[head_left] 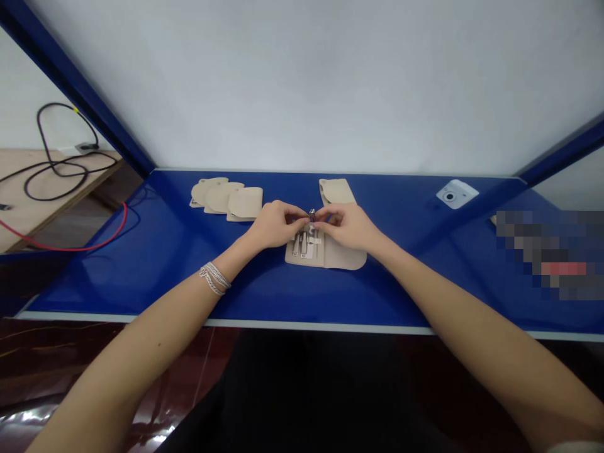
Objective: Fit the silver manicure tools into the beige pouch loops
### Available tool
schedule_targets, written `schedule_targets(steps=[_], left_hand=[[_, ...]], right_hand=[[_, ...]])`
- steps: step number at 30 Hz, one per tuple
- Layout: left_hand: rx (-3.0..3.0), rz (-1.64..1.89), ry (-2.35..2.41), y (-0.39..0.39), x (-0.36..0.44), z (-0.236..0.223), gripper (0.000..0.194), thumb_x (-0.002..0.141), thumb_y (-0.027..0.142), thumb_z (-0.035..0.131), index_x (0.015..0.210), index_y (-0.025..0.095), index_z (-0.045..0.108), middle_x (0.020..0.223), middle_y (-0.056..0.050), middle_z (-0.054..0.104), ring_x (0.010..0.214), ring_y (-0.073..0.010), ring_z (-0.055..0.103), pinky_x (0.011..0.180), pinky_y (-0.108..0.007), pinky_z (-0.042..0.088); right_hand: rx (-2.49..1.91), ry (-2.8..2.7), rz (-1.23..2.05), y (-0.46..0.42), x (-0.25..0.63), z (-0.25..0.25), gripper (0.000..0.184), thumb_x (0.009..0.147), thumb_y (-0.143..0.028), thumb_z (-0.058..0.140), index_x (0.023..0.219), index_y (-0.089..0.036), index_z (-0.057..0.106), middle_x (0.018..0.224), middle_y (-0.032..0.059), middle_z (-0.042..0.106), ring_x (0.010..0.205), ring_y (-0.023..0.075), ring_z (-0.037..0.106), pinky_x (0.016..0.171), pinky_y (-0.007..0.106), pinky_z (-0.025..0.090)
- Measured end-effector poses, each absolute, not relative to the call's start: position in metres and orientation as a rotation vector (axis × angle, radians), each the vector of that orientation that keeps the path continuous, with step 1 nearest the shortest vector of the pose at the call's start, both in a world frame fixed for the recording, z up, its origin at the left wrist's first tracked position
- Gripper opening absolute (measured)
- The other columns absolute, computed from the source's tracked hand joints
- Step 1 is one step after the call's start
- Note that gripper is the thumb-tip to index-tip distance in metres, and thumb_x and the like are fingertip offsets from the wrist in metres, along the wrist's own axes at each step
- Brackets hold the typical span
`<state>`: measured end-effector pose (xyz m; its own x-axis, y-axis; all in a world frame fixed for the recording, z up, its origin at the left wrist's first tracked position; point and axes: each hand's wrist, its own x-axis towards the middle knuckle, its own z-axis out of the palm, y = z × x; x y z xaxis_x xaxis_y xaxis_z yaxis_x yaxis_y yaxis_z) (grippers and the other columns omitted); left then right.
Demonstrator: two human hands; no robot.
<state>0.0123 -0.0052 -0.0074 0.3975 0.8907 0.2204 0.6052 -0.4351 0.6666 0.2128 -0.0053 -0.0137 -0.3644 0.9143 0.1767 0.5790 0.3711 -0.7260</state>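
Observation:
A cream manicure-set case (344, 257) lies unfolded on the blue table, its flap spread to the right. Metal nail clippers (303, 244) and other small metal tools sit in its left half. My left hand (278, 223) and my right hand (346, 223) meet over the upper part of the case, fingertips pinched together. Between them a small shiny metal tool (312, 215) sticks up; its exact kind is too small to make out. The fingers of both hands are closed on it. A bracelet (216, 278) circles my left wrist.
Several closed cream cases (245, 203) overlap in a row at the back left. Another closed case (337, 190) lies behind my right hand. A white camera-like device (457, 194) sits at the back right. Black cable (61, 170) and a red cable (94, 247) are at left.

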Motion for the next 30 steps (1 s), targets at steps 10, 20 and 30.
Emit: schedule_targets(steps=[10, 20, 30], left_hand=[[2.180, 0.796, 1.263, -0.0059, 0.0097, -0.0029, 0.028, 0.080, 0.032, 0.059, 0.091, 0.014, 0.077, 0.083, -0.006, 0.075, 0.066, -0.0143, 0.062, 0.062, -0.026, 0.048], [2.215, 0.757, 1.251, -0.0062, 0.0096, -0.0019, 0.028, 0.080, 0.031, 0.058, 0.091, 0.014, 0.077, 0.083, -0.007, 0.075, 0.066, -0.0145, 0.061, 0.063, -0.026, 0.048], [2.204, 0.761, 1.250, -0.0075, 0.0097, -0.0002, 0.028, 0.080, 0.031, 0.058, 0.091, 0.014, 0.077, 0.084, -0.007, 0.075, 0.065, -0.0141, 0.061, 0.062, -0.025, 0.048]], right_hand=[[-1.257, -2.042, 0.738, -0.0069, 0.2116, -0.0134, 0.025, 0.077, -0.034, 0.066, 0.091, -0.015, 0.074, 0.078, 0.0038, 0.070, 0.057, 0.0111, 0.055, 0.056, 0.025, 0.041], [-1.280, -2.069, 0.752, -0.0057, 0.2114, -0.0150, 0.025, 0.077, -0.034, 0.066, 0.092, -0.016, 0.073, 0.080, 0.0035, 0.070, 0.058, 0.0117, 0.058, 0.057, 0.025, 0.042], [-1.251, -2.052, 0.778, -0.0055, 0.2127, -0.0150, 0.026, 0.076, -0.035, 0.066, 0.091, -0.015, 0.072, 0.080, 0.0040, 0.070, 0.059, 0.0124, 0.057, 0.058, 0.026, 0.042]])
